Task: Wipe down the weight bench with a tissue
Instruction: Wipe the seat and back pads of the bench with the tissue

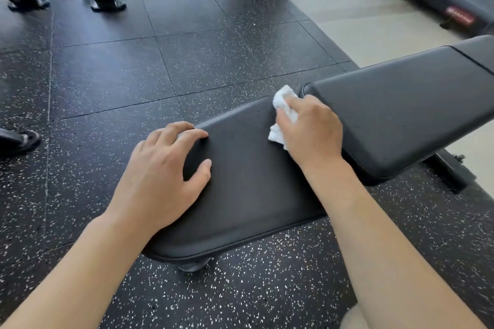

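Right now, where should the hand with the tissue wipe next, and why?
Probably toward the person, across the black padded seat pad. The right hand presses the crumpled white tissue at the pad's far end, by the gap to the long black back pad, while the left hand rests on the near-left part.

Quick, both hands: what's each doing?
Left hand: open, resting on the seat pad.
Right hand: holding the tissue against the pad.

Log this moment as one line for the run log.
stage: wiping | right hand: presses tissue on seat pad beside backrest pad | left hand: rests on seat pad's left edge, steadying
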Available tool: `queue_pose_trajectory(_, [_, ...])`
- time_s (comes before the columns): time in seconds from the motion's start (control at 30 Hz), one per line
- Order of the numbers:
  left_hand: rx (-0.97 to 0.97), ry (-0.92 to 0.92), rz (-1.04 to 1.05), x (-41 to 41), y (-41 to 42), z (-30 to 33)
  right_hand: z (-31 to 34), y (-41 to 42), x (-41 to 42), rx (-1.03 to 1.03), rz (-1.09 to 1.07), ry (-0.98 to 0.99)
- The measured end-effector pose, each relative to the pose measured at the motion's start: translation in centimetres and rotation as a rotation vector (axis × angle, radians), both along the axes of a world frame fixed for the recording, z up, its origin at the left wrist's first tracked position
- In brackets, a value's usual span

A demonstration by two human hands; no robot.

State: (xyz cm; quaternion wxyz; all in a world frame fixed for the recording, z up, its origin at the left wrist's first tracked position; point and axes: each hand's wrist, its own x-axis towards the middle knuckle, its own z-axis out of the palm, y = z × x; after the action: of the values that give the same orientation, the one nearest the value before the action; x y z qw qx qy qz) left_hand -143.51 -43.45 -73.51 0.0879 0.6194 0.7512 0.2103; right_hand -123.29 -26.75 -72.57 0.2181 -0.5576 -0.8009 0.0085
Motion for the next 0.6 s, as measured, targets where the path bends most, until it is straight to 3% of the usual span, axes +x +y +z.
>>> queue_pose_trajectory(0.13, [0.092,-0.022,0.094,0.0,0.0,-0.5,-0.4,-4.0,-5.6,0.127,0.333,-0.096])
queue_pose_trajectory(0.2, [0.097,-0.08,0.199,-0.3,0.0,-0.6,-0.3,-5.7,-6.4,0.08,0.453,-0.054])
queue_pose_trajectory(0.27, [0.061,-0.087,0.231,-0.4,0.2,-0.6,-0.1,-3.9,-4.8,0.06,0.423,-0.02])
queue_pose_trajectory(0.33, [0.041,-0.077,0.217,-0.3,0.3,-0.7,-0.4,-0.1,-1.8,0.06,0.225,-0.097])
queue_pose_trajectory(0.43, [0.042,-0.051,0.216,-0.1,0.5,-0.7,-0.1,3.0,1.8,-0.164,-0.035,0.032])
queue_pose_trajectory(0.5, [0.053,-0.039,0.232,0.1,0.6,-0.6,-0.1,2.2,1.5,-0.105,-0.036,0.025])
queue_pose_trajectory(0.6, [0.062,-0.035,0.242,0.2,0.8,-0.6,0.1,-1.6,-2.2,0.112,0.205,-0.2])
